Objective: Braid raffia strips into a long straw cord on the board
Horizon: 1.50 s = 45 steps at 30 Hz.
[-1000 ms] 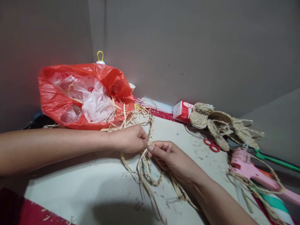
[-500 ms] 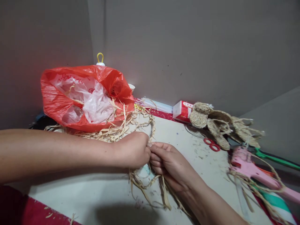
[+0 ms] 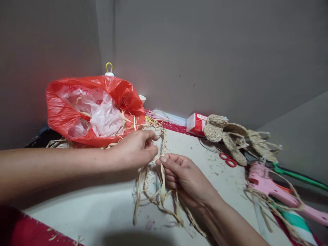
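A braided cord of pale straw (image 3: pixel 164 140) runs down between my hands, with loose flat strands hanging over the white tabletop (image 3: pixel 118 208). My right hand (image 3: pixel 179 171) pinches the braid and a strand between thumb and forefinger. Just to its upper left, my left hand (image 3: pixel 138 147) has its fingers curled, thumb and forefinger slightly apart, near the braid; nothing shows between them. A red plastic bag (image 3: pixel 61 119) with a white bag and straw inside lies behind my left forearm.
Along the back are a red-and-white box (image 3: pixel 196 123) and woven straw pieces (image 3: pixel 214 131). To the right lie red-handled scissors (image 3: pixel 231 162), a pink glue gun (image 3: pixel 266 182) and a green-handled tool (image 3: pixel 294 174). A white cup (image 3: pixel 142 98) stands behind the bag.
My left hand has moved up and left, away from my right hand, and its fingers have loosened. Strands now show hanging between the hands. The view has shifted slightly.
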Available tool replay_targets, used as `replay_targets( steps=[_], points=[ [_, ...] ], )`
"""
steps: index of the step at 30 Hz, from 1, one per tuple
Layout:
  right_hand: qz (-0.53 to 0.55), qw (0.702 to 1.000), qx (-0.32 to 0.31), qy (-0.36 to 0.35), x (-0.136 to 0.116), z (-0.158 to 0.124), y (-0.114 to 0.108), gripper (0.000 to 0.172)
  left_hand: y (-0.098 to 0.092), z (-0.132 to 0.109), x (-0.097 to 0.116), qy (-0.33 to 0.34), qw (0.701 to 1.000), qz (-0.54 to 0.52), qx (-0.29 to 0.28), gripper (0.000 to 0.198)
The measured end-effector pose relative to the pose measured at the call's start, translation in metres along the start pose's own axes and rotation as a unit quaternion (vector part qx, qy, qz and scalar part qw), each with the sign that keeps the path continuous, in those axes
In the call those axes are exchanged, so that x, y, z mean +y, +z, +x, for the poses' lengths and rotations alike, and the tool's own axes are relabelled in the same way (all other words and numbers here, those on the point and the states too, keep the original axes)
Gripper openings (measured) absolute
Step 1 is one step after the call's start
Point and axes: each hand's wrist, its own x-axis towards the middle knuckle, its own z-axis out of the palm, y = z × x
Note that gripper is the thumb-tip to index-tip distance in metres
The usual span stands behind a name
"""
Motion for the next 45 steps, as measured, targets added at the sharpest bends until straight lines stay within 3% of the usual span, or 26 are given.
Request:
replay_targets(
  steps=[2, 5, 7, 11, 17, 21, 24, 28, 31, 36, 41, 45],
  points=[
    [-0.012, 1.000, -0.004, 0.002, 0.000, 0.001, -0.002, 0.037, 0.004, 0.005, -0.004, -0.040, 0.993, -0.100, -0.055, 0.018],
    [-0.031, 0.999, -0.014, 0.004, 0.000, 0.002, -0.006, 0.039, 0.014, 0.010, -0.007, -0.140, 0.939, -0.248, -0.194, 0.012],
    [-0.042, 0.999, -0.027, 0.011, -0.001, 0.003, -0.010, 0.038, 0.018, 0.011, -0.008, -0.153, 0.917, -0.296, -0.220, 0.014],
    [-0.066, 0.996, -0.050, 0.035, -0.007, 0.002, -0.015, 0.036, 0.019, 0.011, -0.014, -0.111, 0.926, -0.295, -0.206, 0.016],
    [-0.168, 0.982, -0.065, 0.049, -0.009, 0.001, -0.024, 0.035, 0.019, 0.011, -0.023, -0.023, 0.972, -0.150, -0.178, 0.019],
    [-0.248, 0.965, -0.076, 0.036, -0.008, 0.002, -0.029, 0.038, 0.020, 0.011, -0.024, 0.019, 0.984, -0.094, -0.153, 0.019],
    [-0.318, 0.945, -0.078, 0.008, -0.009, 0.002, -0.030, 0.038, 0.020, 0.014, -0.026, -0.021, 0.971, -0.157, -0.179, 0.019],
    [-0.406, 0.909, -0.084, -0.048, -0.012, 0.000, -0.026, 0.032, 0.023, 0.017, -0.030, -0.123, 0.910, -0.303, -0.255, 0.019],
    [-0.464, 0.880, -0.071, -0.070, -0.013, -0.003, -0.020, 0.029, 0.025, 0.018, -0.032, -0.153, 0.884, -0.350, -0.270, 0.015],
    [-0.497, 0.862, -0.053, -0.086, -0.017, -0.008, -0.014, 0.029, 0.027, 0.014, -0.028, -0.135, 0.911, -0.327, -0.213, 0.015],
    [-0.490, 0.865, -0.094, -0.059, -0.028, -0.011, -0.019, 0.030, 0.028, 0.010, -0.026, -0.110, 0.949, -0.248, -0.162, 0.017],
    [-0.494, 0.868, -0.034, -0.031, -0.029, -0.011, -0.024, 0.031, 0.028, 0.010, -0.028, -0.083, 0.966, -0.188, -0.158, 0.018]
  ],
)
